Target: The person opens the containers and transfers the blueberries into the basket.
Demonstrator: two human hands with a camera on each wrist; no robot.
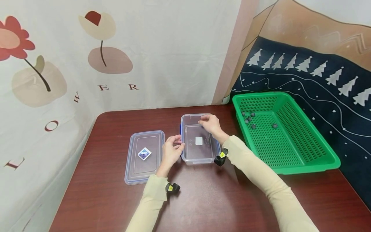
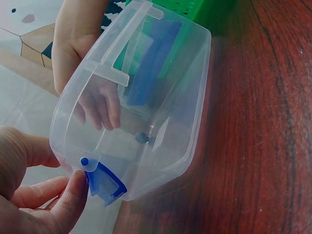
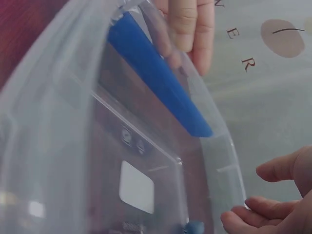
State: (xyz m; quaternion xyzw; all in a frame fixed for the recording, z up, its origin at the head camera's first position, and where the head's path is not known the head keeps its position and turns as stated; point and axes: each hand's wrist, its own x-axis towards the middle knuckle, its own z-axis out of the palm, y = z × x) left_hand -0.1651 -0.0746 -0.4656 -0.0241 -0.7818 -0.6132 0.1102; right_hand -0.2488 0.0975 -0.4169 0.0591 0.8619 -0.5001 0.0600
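clear glossy plastic box (image 1: 200, 141), perforated green plastic basket (image 1: 290, 141), polished dark wood table (image 1: 220, 196).

We seem to be in a staged home-like recording corner, judging by the dark wooden table (image 1: 203, 199) pushed against a flower-printed cloth backdrop (image 1: 116, 54), a tree-patterned fabric (image 1: 318, 74) draped at the right, and a green plastic basket (image 1: 290, 154) set out on it.

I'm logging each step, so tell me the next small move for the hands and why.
Probably carry the lid onto the clear container. The container stands open and empty, with the left hand at its left rim and the right hand at its far rim, while the lid lies flat beside it.
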